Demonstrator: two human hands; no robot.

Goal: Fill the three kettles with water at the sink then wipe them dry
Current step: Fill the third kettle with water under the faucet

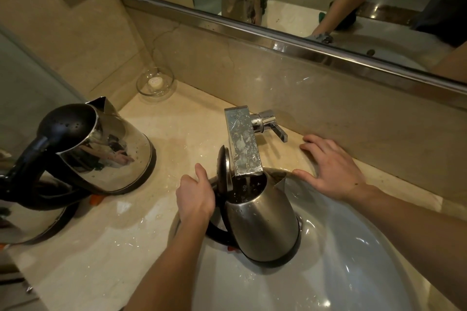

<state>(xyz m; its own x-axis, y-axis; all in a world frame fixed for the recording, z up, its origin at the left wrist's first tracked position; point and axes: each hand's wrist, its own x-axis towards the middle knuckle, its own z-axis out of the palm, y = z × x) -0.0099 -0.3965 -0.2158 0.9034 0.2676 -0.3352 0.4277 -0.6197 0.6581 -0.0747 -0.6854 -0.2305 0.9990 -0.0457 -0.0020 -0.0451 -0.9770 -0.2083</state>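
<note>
A steel kettle (262, 219) with its black lid flipped up stands tilted in the white sink (353, 260), its mouth right under the square chrome tap (242, 141). A thin stream of water falls into it. My left hand (195, 194) grips the kettle's black handle. My right hand (331, 169) rests flat, fingers spread, on the counter by the sink rim, below the tap's lever (271, 124). A second steel kettle (101, 149) with a black lid stands on the counter at the left. Part of a third kettle (38, 214) shows at the far left edge.
A glass dish (155, 83) with a small white item sits in the back corner of the wet marble counter (182, 129). A chrome-framed mirror (303, 40) runs along the wall behind the tap and reflects a kettle and my arm.
</note>
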